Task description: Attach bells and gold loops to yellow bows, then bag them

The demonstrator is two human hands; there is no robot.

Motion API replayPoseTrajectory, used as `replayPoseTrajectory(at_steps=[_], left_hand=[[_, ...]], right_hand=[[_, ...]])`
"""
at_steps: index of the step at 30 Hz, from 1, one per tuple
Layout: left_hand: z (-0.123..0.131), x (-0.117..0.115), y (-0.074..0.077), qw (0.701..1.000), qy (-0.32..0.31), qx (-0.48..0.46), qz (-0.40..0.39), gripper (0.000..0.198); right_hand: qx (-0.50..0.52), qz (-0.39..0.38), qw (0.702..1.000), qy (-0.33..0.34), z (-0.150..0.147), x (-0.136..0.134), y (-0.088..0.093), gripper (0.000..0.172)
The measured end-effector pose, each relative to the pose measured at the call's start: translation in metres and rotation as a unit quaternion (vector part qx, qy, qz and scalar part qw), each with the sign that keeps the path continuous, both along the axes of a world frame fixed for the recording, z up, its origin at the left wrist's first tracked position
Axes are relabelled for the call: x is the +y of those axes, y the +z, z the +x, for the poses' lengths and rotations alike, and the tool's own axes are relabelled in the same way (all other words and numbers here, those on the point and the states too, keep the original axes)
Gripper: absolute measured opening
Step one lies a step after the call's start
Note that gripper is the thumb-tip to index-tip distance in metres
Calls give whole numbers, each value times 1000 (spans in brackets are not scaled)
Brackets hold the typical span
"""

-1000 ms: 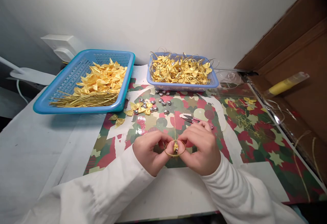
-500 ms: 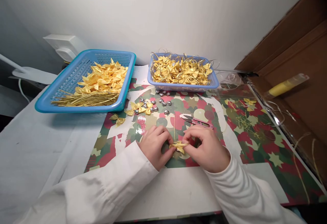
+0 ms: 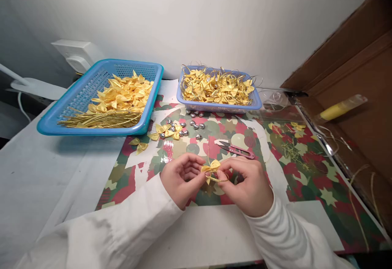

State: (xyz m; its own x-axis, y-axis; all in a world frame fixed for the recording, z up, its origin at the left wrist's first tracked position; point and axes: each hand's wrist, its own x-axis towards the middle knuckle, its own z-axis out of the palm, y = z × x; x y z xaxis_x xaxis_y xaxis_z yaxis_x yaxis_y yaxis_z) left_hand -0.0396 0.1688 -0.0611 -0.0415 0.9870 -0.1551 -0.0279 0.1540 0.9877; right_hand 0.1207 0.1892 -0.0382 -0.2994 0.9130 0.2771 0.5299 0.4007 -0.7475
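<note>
Between my two hands is a yellow ribbon bow [image 3: 211, 166] with a looped gold cord [image 3: 221, 179] at its underside. My left hand [image 3: 183, 179] pinches the bow's left side between thumb and forefinger. On the other side, my right hand [image 3: 246, 183] pinches the bow and the cord loop with its fingertips. Pink-handled thread snips [image 3: 235, 150] lie just beyond my right hand. Several small silver bells [image 3: 196, 126] and loose yellow bows [image 3: 163, 132] are scattered beyond my left hand. Whether a bell hangs on the held bow is hidden.
A blue basket [image 3: 49, 128] at the left holds bows and gold cords. Another basket [image 3: 214, 107] at the back holds bows with looped cords. A yellow glue-like tube [image 3: 343, 107] leans by the cardboard box [image 3: 367, 64]. Thread scraps [image 3: 292, 150] lie on the patterned mat [image 3: 312, 187] at right.
The bow has turned so that its ribbon faces up, and the cord loop now shows below it. My left hand has rolled open at the palm, still pinching.
</note>
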Motion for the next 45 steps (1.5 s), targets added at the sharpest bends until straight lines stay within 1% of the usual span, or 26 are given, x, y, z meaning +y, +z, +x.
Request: replayPoseTrajectory(at_steps=[2, 4, 8, 12, 15, 18, 21, 23, 26, 31, 34, 36, 38, 40, 41, 43, 45], left_hand=[[2, -1, 2, 1000, 26, -5, -8, 15], [3, -1, 3, 1000, 29, 8, 3, 12], [3, -2, 4, 999, 6, 22, 28, 9], [2, -2, 0, 999, -17, 24, 44, 8], [-1, -2, -2, 995, -30, 47, 88, 10], [-4, 1, -1, 974, -52, 111, 190, 14], [-9, 3, 1, 932, -62, 190, 301, 17], [-12, 4, 1, 905, -58, 232, 351, 18], [-14, 3, 0, 884, -57, 260, 384, 15], [-16, 4, 1, 875, -55, 269, 400, 14], [-15, 3, 2, 879, -49, 266, 393, 16], [-13, 2, 1, 893, -43, 254, 368, 15], [-10, 0, 0, 931, -15, 214, 295, 22], [-4, -3, -1, 973, 16, 139, 183, 30], [-2, -4, -1, 987, 21, 99, 127, 30], [2, -5, -1, 998, 9, 38, 45, 21], [4, -6, -1, 1000, 0, 7, 8, 16]], right_hand=[[16, 26, 1000, -5, 0, 0, 2, 12], [26, 38, 999, -14, 0, 0, 4, 11], [24, 15, 1000, -7, -1, 1, 4, 12], [5, -13, 1000, 9, -1, 0, 1, 13], [-8, -24, 1000, 8, -1, 0, -1, 14], [-2, -40, 999, 3, -1, 0, 0, 14], [23, -72, 997, -1, -2, -1, 0, 13], [44, -94, 995, -5, -2, -1, 0, 13], [67, -118, 991, -8, -1, -2, 1, 13], [74, -134, 988, -12, -1, -2, 1, 12], [83, -129, 988, -15, -1, -2, 1, 12], [89, -125, 988, -16, -2, -2, 1, 12], [93, -120, 988, -19, -2, -2, 1, 13], [93, -108, 990, -24, -2, -2, 1, 13], [90, -101, 990, -25, -2, -2, 1, 14], [81, -89, 992, -24, -3, -2, 0, 14], [65, -76, 995, -21, -4, -3, -1, 13]])
